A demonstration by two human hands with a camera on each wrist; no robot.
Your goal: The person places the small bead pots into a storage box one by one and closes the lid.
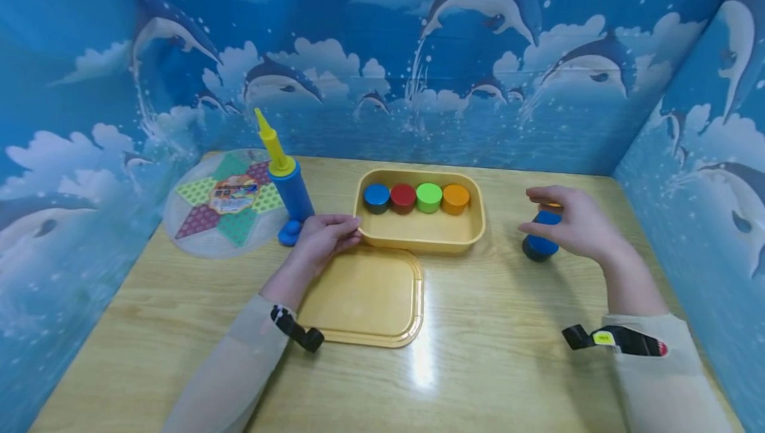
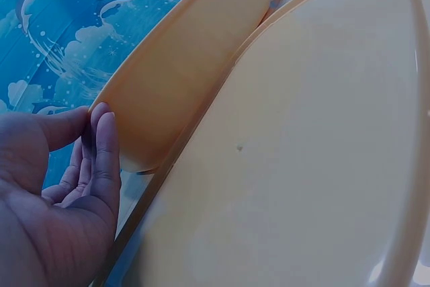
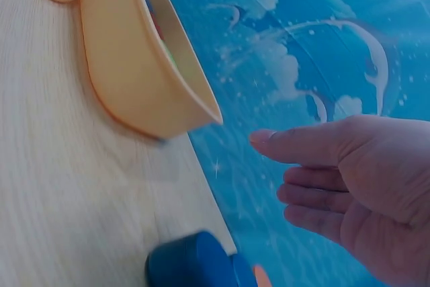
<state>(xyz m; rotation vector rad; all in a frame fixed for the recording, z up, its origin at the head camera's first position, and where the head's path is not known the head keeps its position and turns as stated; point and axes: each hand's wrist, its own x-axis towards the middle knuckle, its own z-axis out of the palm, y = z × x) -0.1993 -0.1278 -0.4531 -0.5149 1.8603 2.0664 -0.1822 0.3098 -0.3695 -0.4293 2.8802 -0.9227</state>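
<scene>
Dolphins leap across the blue backdrop (image 1: 382,41) that walls in a pale wooden desk (image 1: 478,353), and from where I stand the yellow tub (image 1: 423,224) is the easiest thing to reckon by. Along its far side runs a row of jars — blue (image 1: 377,198), red (image 1: 403,199), green (image 1: 429,198) and orange (image 1: 456,199). Of the person's two hands, the left hand (image 1: 325,237) pinches the tub's left rim between thumb and fingers. The right hand (image 1: 576,220) is well to the right of the tub, thumb spread apart from the fingers and nothing between them; just beside it is a stack (image 1: 542,232), blue with orange at the top. Flat in front of the tub, toward its left, lies the lid (image 1: 364,297). Left of the tub stands a blue pump (image 1: 293,190) with a yellow nozzle (image 1: 271,144), and farther left of it — a round, clear package (image 1: 233,195) with patterned patches. Both sleeves (image 1: 663,380) carry black straps (image 1: 636,341).
</scene>
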